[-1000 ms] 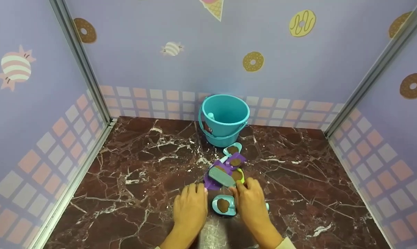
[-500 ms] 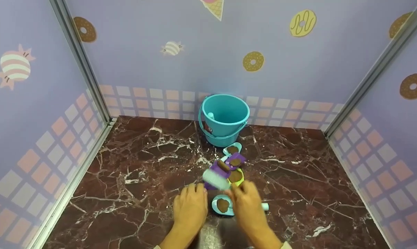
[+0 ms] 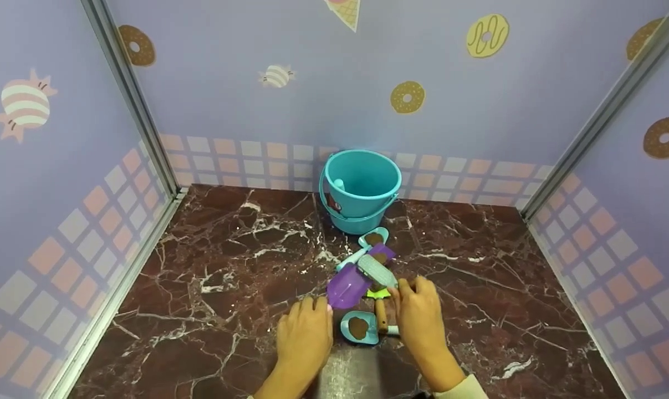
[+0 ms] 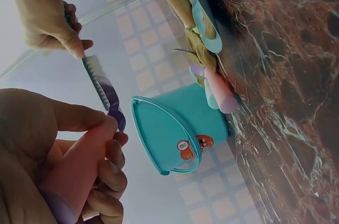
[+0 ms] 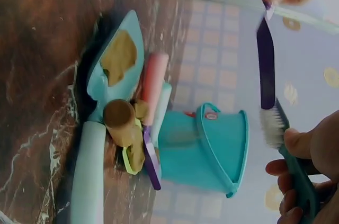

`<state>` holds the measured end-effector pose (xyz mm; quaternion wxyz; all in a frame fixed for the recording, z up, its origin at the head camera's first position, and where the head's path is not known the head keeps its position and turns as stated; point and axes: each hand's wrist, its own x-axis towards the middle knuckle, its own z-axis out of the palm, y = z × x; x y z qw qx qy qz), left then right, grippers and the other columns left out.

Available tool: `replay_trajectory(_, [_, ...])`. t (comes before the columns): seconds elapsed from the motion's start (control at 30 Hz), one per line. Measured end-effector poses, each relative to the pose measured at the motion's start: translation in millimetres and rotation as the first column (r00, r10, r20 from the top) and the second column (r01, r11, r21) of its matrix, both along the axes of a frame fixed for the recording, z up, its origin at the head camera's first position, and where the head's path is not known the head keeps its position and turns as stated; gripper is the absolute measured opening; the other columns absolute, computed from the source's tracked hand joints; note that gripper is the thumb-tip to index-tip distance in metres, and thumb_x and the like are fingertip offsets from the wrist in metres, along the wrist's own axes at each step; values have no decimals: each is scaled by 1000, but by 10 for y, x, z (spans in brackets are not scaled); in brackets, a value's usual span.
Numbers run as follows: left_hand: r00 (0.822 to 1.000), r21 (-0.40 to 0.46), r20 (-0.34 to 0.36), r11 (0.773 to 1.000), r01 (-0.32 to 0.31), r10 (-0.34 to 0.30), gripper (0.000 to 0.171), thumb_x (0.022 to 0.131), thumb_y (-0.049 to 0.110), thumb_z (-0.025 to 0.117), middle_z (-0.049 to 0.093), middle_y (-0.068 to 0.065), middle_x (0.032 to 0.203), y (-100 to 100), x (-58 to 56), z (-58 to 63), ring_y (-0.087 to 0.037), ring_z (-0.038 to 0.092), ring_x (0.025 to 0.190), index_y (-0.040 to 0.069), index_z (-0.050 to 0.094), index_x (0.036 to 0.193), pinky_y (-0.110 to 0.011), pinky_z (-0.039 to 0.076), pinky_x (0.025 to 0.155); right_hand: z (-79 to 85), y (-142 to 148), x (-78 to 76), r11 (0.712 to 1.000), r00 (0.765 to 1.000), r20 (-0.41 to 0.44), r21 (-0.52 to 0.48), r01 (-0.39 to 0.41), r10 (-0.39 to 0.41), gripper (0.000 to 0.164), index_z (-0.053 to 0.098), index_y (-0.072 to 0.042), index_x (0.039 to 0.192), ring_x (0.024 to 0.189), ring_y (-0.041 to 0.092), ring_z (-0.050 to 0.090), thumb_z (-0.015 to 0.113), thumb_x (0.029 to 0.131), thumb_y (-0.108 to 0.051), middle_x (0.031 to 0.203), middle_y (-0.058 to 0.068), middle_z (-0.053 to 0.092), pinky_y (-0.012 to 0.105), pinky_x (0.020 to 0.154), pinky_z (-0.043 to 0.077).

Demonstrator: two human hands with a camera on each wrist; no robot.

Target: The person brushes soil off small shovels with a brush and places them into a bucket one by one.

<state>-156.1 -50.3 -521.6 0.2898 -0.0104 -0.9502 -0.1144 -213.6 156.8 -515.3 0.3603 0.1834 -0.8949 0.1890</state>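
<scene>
My left hand [image 3: 305, 335] holds a purple toy shovel [image 3: 347, 286] by its pink handle [image 4: 79, 171], the blade raised above the floor. The blade's visible face looks bare in the head view. My right hand [image 3: 421, 318] grips a grey-green scrubbing brush [image 3: 377, 270]. In the right wrist view, the white bristles [image 5: 273, 126] meet the far end of the blade. Below lie a blue shovel [image 3: 367, 328] bearing a brown clump, a tool with a brown handle [image 3: 381, 317] and green head [image 3: 377, 293], and another purple shovel [image 3: 387, 250].
A turquoise bucket [image 3: 362, 213] stands by the back wall with a light blue handle end [image 3: 338, 184] inside. Before it lies a small light blue scoop [image 3: 382, 233] with brown matter. Patterned panels [image 3: 229, 83] enclose the dark marble floor [image 3: 495, 288].
The brush has moved right, from over the blade to its far edge. A brown lump seen on the blade half a second ago no longer shows there. My left hand stays nearly still.
</scene>
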Motion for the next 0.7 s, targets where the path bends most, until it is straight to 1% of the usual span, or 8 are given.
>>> replay_trajectory(0.07, [1000, 2, 13, 1000, -7, 7, 20, 95, 29, 67, 66, -9, 86, -8, -6, 9, -28, 66, 78, 9, 69, 96, -44, 52, 59, 11, -51, 54, 1000, 1000, 3, -8, -17, 17, 25, 76, 5, 98, 74, 22, 50, 78, 89, -18, 80, 7, 52, 37, 65, 47])
replay_trajectory(0.13, [1000, 4, 22, 1000, -11, 11, 20, 95, 29, 67, 67, -9, 88, -12, -11, 17, -29, 67, 79, 10, 69, 98, -44, 52, 60, 9, -124, 128, 998, 998, 12, -16, -57, 58, 25, 77, 3, 98, 75, 19, 49, 80, 87, -20, 80, 5, 52, 34, 64, 49])
replay_trajectory(0.23, [1000, 3, 28, 1000, -8, 8, 21, 95, 30, 67, 68, -9, 90, -10, -11, 30, -29, 67, 81, 10, 69, 100, -44, 53, 61, -18, -221, 209, 993, 993, 11, 14, -120, 120, 22, 77, -2, 92, 74, 16, 49, 80, 86, -23, 80, 2, 50, 30, 62, 49])
replay_trajectory(0.3, [1000, 2, 29, 1000, -5, 5, 22, 95, 30, 67, 68, -9, 91, -8, -8, 39, -28, 67, 82, 10, 70, 101, -44, 53, 62, -42, -251, 219, 990, 991, 5, 37, -133, 133, 20, 75, -4, 90, 73, 17, 49, 80, 86, -24, 79, 2, 49, 30, 62, 48])
replay_trajectory(0.37, [1000, -3, 30, 1000, -3, 3, 22, 95, 30, 67, 68, -9, 91, -8, -2, 45, -28, 68, 82, 9, 70, 101, -44, 53, 63, -57, -239, 192, 991, 992, 1, 46, -125, 125, 20, 75, -4, 89, 72, 18, 48, 80, 87, -23, 78, 2, 48, 31, 62, 47])
replay_trajectory(0.47, [999, -7, 37, 1000, 3, -2, 22, 96, 31, 66, 67, -9, 90, -12, 9, 45, -28, 67, 82, 9, 69, 100, -44, 53, 63, -62, -161, 104, 996, 996, 14, 28, -85, 84, 22, 77, 1, 93, 73, 20, 48, 79, 87, -21, 78, 3, 49, 34, 63, 47])
replay_trajectory(0.6, [999, -5, 42, 1000, 29, -29, 21, 96, 31, 66, 65, -8, 86, -22, 17, 32, -27, 66, 79, 10, 69, 100, -43, 52, 62, -26, -24, -16, 1000, 999, 34, -10, -25, 25, 23, 76, 4, 97, 74, 22, 50, 77, 90, -18, 80, 6, 52, 36, 65, 48])
replay_trajectory(0.7, [998, 10, 38, 999, 53, -53, 20, 96, 30, 67, 64, -7, 85, -43, 7, 12, -26, 65, 77, 10, 69, 100, -42, 53, 61, 21, 36, -58, 1000, 1000, 31, -25, -4, 5, 23, 74, 4, 96, 74, 25, 51, 75, 92, -18, 81, 7, 54, 38, 65, 48])
